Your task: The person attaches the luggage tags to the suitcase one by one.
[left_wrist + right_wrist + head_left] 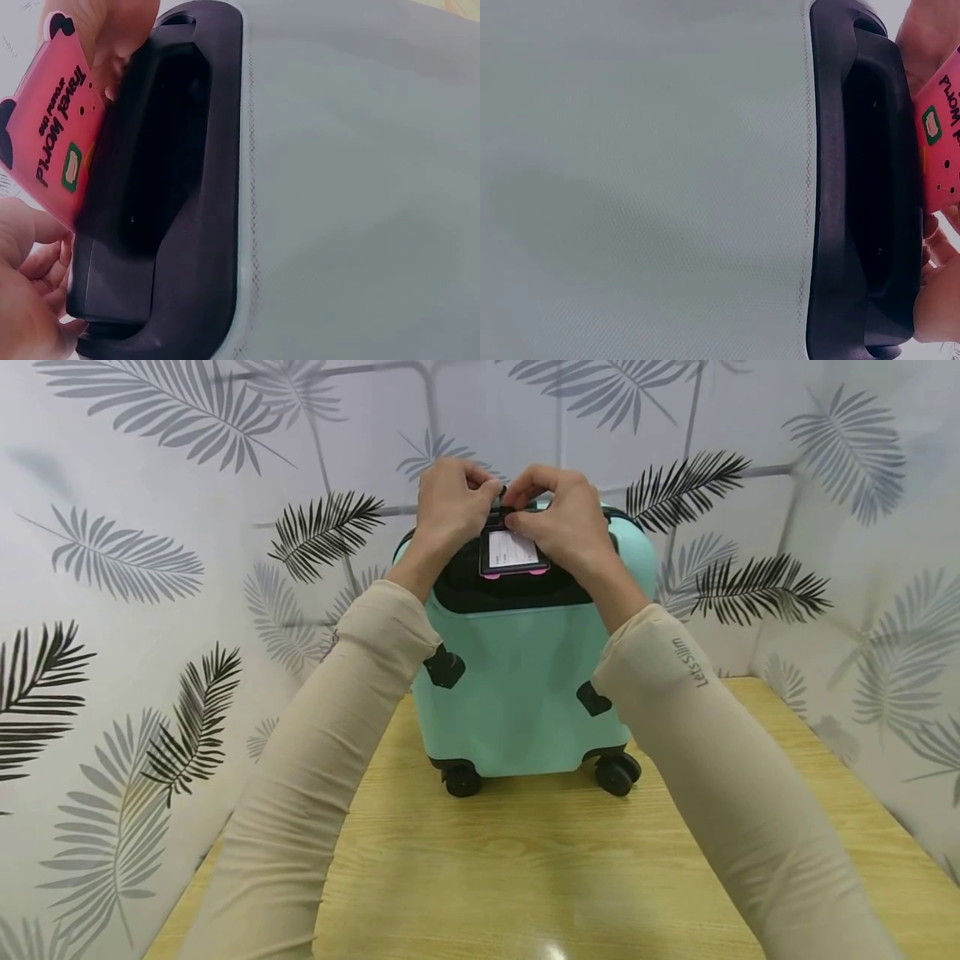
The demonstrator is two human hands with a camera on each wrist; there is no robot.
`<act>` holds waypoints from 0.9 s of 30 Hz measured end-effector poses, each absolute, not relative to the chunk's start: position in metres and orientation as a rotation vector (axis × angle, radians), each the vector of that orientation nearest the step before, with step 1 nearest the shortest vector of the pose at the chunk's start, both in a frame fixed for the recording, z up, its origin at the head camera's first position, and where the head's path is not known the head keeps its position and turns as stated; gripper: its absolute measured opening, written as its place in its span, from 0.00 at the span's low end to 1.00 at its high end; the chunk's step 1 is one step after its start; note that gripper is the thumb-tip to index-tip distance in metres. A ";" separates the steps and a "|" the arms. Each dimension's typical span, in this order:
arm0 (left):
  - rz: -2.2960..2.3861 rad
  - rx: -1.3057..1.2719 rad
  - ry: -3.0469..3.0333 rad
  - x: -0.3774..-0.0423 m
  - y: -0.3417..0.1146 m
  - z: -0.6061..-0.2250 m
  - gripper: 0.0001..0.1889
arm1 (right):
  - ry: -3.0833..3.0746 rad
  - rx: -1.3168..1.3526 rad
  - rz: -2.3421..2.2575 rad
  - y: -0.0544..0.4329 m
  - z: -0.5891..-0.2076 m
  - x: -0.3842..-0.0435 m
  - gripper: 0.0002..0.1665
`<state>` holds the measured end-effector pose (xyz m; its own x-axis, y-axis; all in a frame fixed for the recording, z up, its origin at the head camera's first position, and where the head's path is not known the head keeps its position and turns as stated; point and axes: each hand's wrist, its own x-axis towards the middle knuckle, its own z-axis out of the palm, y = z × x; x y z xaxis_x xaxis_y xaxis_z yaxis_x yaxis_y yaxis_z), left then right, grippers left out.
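A mint-green suitcase (525,693) stands upright on the table, its black handle (112,277) set in a dark recess. Over that handle hangs a luggage tag (513,550) with a white card in its window. Its pink back (60,112), lettered "Travel World", shows in the wrist views. At the tag's upper end is a short black strap (505,513). My left hand (453,506) pinches the strap's tip from the left, fingers bent. From the right, my right hand (562,518) pinches the strap between thumb and fingers. The fingertips partly hide it.
Black wheels (615,774) carry the suitcase on the wood-grain table (480,868). Black corner pieces (445,668) jut from its front. A leaf-patterned covering (150,527) rises behind and on both sides.
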<state>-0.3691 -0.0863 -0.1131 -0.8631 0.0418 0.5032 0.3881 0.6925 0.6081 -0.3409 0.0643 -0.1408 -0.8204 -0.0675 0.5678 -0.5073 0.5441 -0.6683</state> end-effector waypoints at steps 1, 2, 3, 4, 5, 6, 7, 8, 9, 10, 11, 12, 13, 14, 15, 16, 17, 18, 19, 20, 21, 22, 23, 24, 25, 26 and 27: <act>-1.024 -0.336 -2.439 -0.369 -0.087 -0.113 0.14 | -2.298 0.467 1.221 0.064 -0.141 -0.341 0.06; -1.019 -0.343 -2.428 -0.369 -0.087 -0.113 0.13 | -2.299 0.466 1.225 0.064 -0.141 -0.341 0.06; -1.020 -0.350 -2.418 -0.369 -0.087 -0.113 0.13 | -2.299 0.465 1.226 0.064 -0.141 -0.341 0.05; -1.017 -0.360 -2.405 -0.369 -0.087 -0.113 0.13 | -2.298 0.465 1.228 0.064 -0.141 -0.341 0.05; -1.013 -0.370 -2.392 -0.369 -0.087 -0.114 0.13 | -2.298 0.466 1.225 0.063 -0.141 -0.341 0.05; -1.014 -0.379 -2.380 -0.369 -0.088 -0.114 0.12 | -2.297 0.467 1.223 0.063 -0.141 -0.341 0.04; -1.015 -0.385 -2.371 -0.369 -0.088 -0.114 0.12 | -2.295 0.469 1.220 0.062 -0.142 -0.341 0.04; -1.015 -0.391 -2.362 -0.368 -0.088 -0.115 0.12 | -2.294 0.466 1.215 0.062 -0.142 -0.341 0.03; -1.016 -0.396 -2.354 -0.368 -0.088 -0.115 0.12 | -2.289 0.467 1.210 0.061 -0.143 -0.342 0.03; -1.015 -0.399 -2.346 -0.367 -0.088 -0.116 0.12 | -2.284 0.468 1.204 0.061 -0.143 -0.342 0.03; -1.019 -0.398 -2.342 -0.366 -0.088 -0.116 0.12 | -2.280 0.468 1.199 0.060 -0.144 -0.342 0.03; -1.018 -0.399 -2.338 -0.366 -0.087 -0.116 0.12 | -2.278 0.465 1.195 0.060 -0.144 -0.342 0.04; -1.013 -0.401 -2.333 -0.365 -0.087 -0.116 0.12 | -2.278 0.460 1.186 0.060 -0.144 -0.342 0.04; -1.012 -0.407 -2.325 -0.364 -0.086 -0.115 0.12 | -2.276 0.452 1.185 0.060 -0.144 -0.342 0.05; -1.012 -0.414 -2.318 -0.363 -0.086 -0.115 0.12 | -2.272 0.445 1.185 0.061 -0.144 -0.342 0.06; -1.011 -0.420 -2.315 -0.363 -0.085 -0.115 0.12 | -2.272 0.438 1.189 0.061 -0.144 -0.341 0.08; -1.008 -0.429 -2.311 -0.362 -0.084 -0.114 0.12 | -2.274 0.430 1.193 0.062 -0.144 -0.341 0.10; -1.006 -0.438 -2.306 -0.361 -0.083 -0.114 0.12 | -2.275 0.422 1.193 0.063 -0.144 -0.341 0.13; -1.001 -0.446 -2.302 -0.361 -0.082 -0.114 0.11 | -2.276 0.415 1.191 0.064 -0.143 -0.341 0.15; -0.995 -0.453 -2.301 -0.361 -0.082 -0.114 0.11 | -2.279 0.408 1.191 0.064 -0.143 -0.342 0.16; -0.981 -0.458 -2.302 -0.360 -0.082 -0.114 0.11 | -2.282 0.408 1.176 0.064 -0.142 -0.342 0.16; -0.968 -0.461 -2.302 -0.360 -0.082 -0.114 0.11 | -2.289 0.407 1.160 0.064 -0.142 -0.342 0.15; -0.960 -0.463 -2.305 -0.360 -0.082 -0.114 0.11 | -2.296 0.404 1.141 0.064 -0.142 -0.343 0.15; -0.946 -0.465 -2.308 -0.360 -0.082 -0.113 0.12 | -2.303 0.401 1.122 0.064 -0.141 -0.343 0.14; -0.932 -0.469 -2.310 -0.360 -0.082 -0.113 0.12 | -2.313 0.394 1.104 0.063 -0.141 -0.343 0.13; -0.923 -0.473 -2.313 -0.360 -0.083 -0.113 0.12 | -2.325 0.385 1.090 0.062 -0.140 -0.343 0.12; -0.917 -0.477 -2.314 -0.359 -0.083 -0.113 0.12 | -2.334 0.381 1.082 0.061 -0.140 -0.343 0.12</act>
